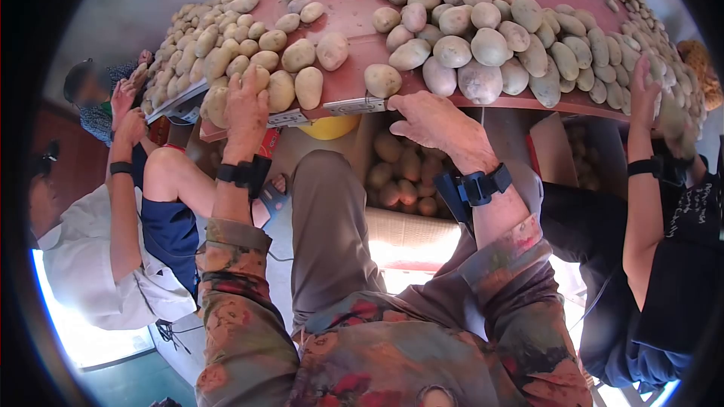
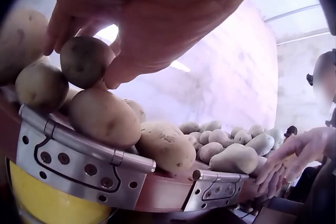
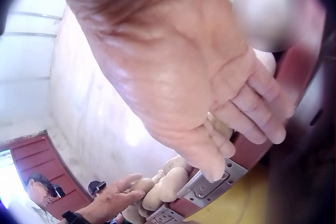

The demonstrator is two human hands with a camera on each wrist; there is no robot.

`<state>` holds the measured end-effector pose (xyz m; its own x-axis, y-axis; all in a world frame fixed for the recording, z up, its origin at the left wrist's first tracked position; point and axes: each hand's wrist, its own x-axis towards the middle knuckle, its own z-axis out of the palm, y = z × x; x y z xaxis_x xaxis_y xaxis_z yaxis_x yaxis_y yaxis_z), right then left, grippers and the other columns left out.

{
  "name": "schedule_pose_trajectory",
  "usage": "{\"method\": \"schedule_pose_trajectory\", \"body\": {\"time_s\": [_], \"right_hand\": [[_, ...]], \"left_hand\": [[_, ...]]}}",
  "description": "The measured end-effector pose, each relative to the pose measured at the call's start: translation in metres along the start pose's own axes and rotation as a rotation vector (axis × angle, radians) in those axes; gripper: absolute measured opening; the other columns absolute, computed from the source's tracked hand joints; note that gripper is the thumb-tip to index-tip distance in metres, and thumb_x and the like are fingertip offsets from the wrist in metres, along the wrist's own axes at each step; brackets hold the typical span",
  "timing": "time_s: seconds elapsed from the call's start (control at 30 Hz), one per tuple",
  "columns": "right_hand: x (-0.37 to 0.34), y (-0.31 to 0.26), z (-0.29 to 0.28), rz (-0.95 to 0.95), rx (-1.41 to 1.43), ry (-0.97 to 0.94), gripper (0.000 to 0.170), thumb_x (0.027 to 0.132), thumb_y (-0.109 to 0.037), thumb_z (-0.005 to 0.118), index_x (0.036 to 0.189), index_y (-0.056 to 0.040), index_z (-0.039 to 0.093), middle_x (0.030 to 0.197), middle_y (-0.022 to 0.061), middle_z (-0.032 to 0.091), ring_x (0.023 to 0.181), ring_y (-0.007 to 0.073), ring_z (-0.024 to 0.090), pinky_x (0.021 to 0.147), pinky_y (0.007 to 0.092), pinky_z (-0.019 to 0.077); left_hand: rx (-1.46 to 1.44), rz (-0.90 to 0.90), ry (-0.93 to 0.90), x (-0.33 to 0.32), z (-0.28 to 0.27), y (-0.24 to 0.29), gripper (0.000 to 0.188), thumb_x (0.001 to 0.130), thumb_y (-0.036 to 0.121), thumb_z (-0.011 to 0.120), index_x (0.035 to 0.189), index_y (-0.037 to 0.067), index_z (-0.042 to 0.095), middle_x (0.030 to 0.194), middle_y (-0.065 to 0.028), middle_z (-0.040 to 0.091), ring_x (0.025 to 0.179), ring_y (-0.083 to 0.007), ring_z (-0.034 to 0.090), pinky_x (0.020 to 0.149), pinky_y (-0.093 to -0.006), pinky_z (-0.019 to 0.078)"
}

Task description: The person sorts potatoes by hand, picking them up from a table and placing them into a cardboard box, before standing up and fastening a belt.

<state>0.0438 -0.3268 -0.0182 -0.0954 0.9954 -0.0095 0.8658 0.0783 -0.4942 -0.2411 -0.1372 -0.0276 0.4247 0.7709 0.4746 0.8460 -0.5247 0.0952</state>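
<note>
Over the front edge of the red table point(image 1: 343, 79), my left hand point(image 1: 245, 117) reaches into a spread of potatoes. In the left wrist view its thumb and fingers hold a small potato point(image 2: 85, 62) from both sides, just above another potato point(image 2: 105, 118). My right hand point(image 1: 443, 126) is at the table edge with its fingers fairly straight and nothing in its grasp. A single potato point(image 1: 382, 81) lies just beyond those fingertips. Behind it rises a large heap of potatoes point(image 1: 490, 45). The right wrist view shows the palm and extended fingers point(image 3: 252, 108) over the edge.
Metal hinges point(image 1: 354, 106) line the table edge, with a yellow container point(image 1: 330, 128) below. A cardboard box point(image 1: 407, 220) of potatoes stands between my knees, another box point(image 1: 554, 143) to its right. People sit on both sides, one in a white shirt point(image 1: 105, 256), another in black point(image 1: 679, 264).
</note>
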Motion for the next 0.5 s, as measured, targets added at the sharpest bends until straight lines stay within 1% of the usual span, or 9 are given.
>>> {"method": "schedule_pose_trajectory", "body": {"time_s": [0.03,0.13,0.2,0.23,0.3,0.33,0.4,0.43,0.5], "right_hand": [[-0.001,0.001,-0.001,0.006,-0.003,-0.003,0.031,0.085,-0.017,0.066,0.110,0.0002,0.059,0.081,0.0195,0.065,0.079,0.0361,0.064,0.071,0.0458,0.0495],[-0.005,0.001,-0.009,0.023,0.081,-0.040,0.035,0.086,-0.018,0.066,0.116,-0.0008,0.058,0.084,0.0197,0.065,0.082,0.0347,0.064,0.074,0.0453,0.0492],[-0.007,-0.003,-0.013,0.046,0.118,-0.058,0.036,0.087,-0.019,0.066,0.118,-0.0016,0.058,0.085,0.0193,0.064,0.083,0.0333,0.064,0.076,0.0444,0.0487],[-0.006,-0.004,-0.012,0.049,0.114,-0.060,0.036,0.087,-0.019,0.066,0.118,-0.0016,0.058,0.085,0.0193,0.064,0.083,0.0333,0.064,0.076,0.0444,0.0487],[-0.006,-0.006,-0.011,0.021,0.141,-0.067,0.035,0.087,-0.018,0.066,0.117,-0.0025,0.058,0.084,0.0187,0.064,0.080,0.0326,0.063,0.074,0.0430,0.0489],[-0.007,-0.008,-0.012,0.021,0.137,-0.067,0.035,0.087,-0.018,0.066,0.117,-0.0025,0.058,0.084,0.0187,0.064,0.080,0.0326,0.063,0.074,0.0430,0.0489],[-0.010,-0.012,-0.016,0.027,0.089,-0.019,0.032,0.087,-0.018,0.066,0.114,-0.0020,0.059,0.081,0.0182,0.064,0.078,0.0317,0.063,0.072,0.0423,0.0491],[-0.011,-0.012,-0.018,0.025,0.080,-0.006,0.032,0.087,-0.018,0.066,0.114,-0.0020,0.059,0.081,0.0182,0.064,0.078,0.0317,0.063,0.072,0.0423,0.0491],[-0.014,-0.009,-0.019,0.040,0.147,0.006,0.029,0.086,-0.018,0.067,0.109,-0.0017,0.061,0.079,0.0180,0.064,0.076,0.0317,0.064,0.072,0.0425,0.0495]], "left_hand": [[-0.007,0.000,-0.003,0.000,-0.002,0.003,0.059,0.085,0.015,0.064,0.140,0.012,0.043,0.138,-0.0228,0.042,0.116,-0.0429,0.053,0.094,-0.0472,0.0479],[-0.011,0.005,0.063,-0.001,-0.016,0.019,0.059,0.085,0.016,0.065,0.140,0.013,0.044,0.138,-0.0224,0.043,0.119,-0.0424,0.051,0.096,-0.0470,0.0459],[0.001,0.105,0.202,-0.002,-0.027,0.037,0.053,0.085,0.015,0.065,0.135,0.011,0.050,0.135,-0.0220,0.046,0.119,-0.0413,0.051,0.099,-0.0466,0.0434],[-0.003,0.103,0.202,-0.003,-0.030,0.048,0.053,0.085,0.015,0.065,0.135,0.011,0.050,0.135,-0.0220,0.046,0.119,-0.0413,0.051,0.099,-0.0466,0.0434],[-0.119,0.188,0.245,-0.008,-0.034,0.069,0.044,0.084,0.013,0.064,0.127,0.008,0.057,0.130,-0.0219,0.050,0.117,-0.0401,0.051,0.100,-0.0459,0.0413],[-0.121,0.187,0.248,-0.013,-0.034,0.077,0.044,0.084,0.013,0.064,0.127,0.008,0.057,0.130,-0.0219,0.050,0.117,-0.0401,0.051,0.100,-0.0459,0.0413],[-0.234,0.198,0.141,-0.023,-0.031,0.091,0.041,0.081,0.010,0.067,0.121,0.005,0.060,0.126,-0.0212,0.055,0.116,-0.0386,0.052,0.099,-0.0423,0.0427],[-0.236,0.206,0.156,-0.027,-0.030,0.097,0.041,0.081,0.010,0.067,0.121,0.005,0.060,0.126,-0.0212,0.055,0.116,-0.0386,0.052,0.099,-0.0423,0.0427],[-0.424,0.193,0.019,-0.033,-0.026,0.108,0.036,0.080,0.009,0.066,0.116,0.004,0.062,0.117,-0.0198,0.060,0.114,-0.0371,0.053,0.098,-0.0415,0.0427]]}}
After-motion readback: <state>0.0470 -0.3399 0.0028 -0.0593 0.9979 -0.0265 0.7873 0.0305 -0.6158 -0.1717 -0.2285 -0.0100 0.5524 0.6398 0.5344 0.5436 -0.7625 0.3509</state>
